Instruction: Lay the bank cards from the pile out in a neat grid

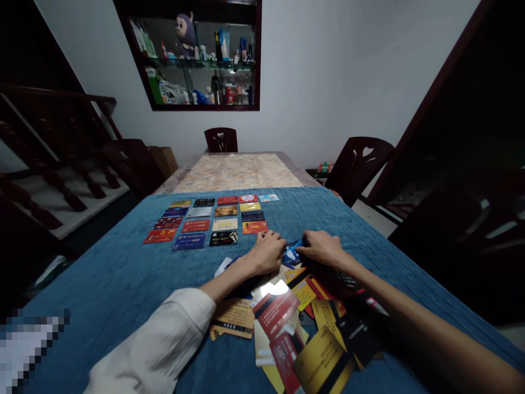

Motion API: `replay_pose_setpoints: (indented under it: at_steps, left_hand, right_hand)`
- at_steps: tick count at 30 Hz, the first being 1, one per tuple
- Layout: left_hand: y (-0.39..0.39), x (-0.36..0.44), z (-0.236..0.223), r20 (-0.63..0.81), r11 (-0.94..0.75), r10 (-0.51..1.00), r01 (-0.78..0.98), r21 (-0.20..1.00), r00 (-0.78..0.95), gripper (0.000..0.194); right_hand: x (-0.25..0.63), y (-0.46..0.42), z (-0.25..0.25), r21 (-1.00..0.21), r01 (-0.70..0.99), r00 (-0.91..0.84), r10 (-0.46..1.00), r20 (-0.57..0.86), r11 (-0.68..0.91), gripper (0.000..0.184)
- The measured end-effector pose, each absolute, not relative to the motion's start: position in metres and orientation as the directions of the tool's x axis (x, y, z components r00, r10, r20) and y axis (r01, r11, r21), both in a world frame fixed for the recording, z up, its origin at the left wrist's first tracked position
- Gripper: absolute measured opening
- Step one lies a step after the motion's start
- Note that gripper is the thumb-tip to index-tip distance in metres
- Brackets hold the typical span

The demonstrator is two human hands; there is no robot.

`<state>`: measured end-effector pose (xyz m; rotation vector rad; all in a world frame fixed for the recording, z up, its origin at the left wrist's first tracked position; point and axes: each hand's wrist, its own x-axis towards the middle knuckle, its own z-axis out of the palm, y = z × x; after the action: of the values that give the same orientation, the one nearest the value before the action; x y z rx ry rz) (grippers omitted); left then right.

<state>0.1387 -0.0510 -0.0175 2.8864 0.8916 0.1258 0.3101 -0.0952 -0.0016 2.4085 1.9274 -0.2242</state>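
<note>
My left hand is over the far edge of a loose pile of cards, its fingers curled down, and what is under them is hidden. A blue card shows between my two hands. My right hand pinches its right side with bent fingers. Below my wrists the pile spreads out, with a red card, a gold card and a black card overlapping at odd angles. Just beyond my left hand lies an orange card, the near right corner of several neat rows.
The rows of cards, including a black card and a dark blue card, lie flat on a blue tablecloth. A patterned tabletop shows beyond it. Chairs stand around, and a wall shelf holds bottles and a plush toy.
</note>
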Motion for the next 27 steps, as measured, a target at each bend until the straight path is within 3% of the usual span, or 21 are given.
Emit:
replay_pose_setpoints:
  at_steps: [4, 13, 23, 27]
  left_hand:
    - [-0.053, 0.140, -0.017, 0.031, -0.815, 0.573, 0.567, 0.119, 0.819, 0.017]
    - [-0.053, 0.141, -0.015, 0.039, -0.809, 0.583, 0.575, 0.120, 0.811, 0.018]
    - [-0.048, 0.137, -0.016, 0.138, -0.792, 0.607, 0.582, 0.188, 0.782, 0.022]
    - [-0.045, 0.137, -0.016, 0.216, -0.774, 0.632, 0.589, 0.233, 0.744, 0.023]
  right_hand:
    - [0.309, -0.095, 0.001, -0.058, 0.974, 0.205, 0.962, -0.180, -0.219, 0.034]
    - [0.325, -0.081, -0.006, -0.215, 0.956, 0.162, 0.971, -0.177, -0.198, 0.025]
    - [0.336, -0.073, 0.011, -0.171, 0.968, 0.175, 0.983, -0.060, -0.183, 0.031]
    - [0.334, -0.080, 0.018, -0.120, 0.987, 0.115, 0.992, 0.058, -0.107, 0.032]
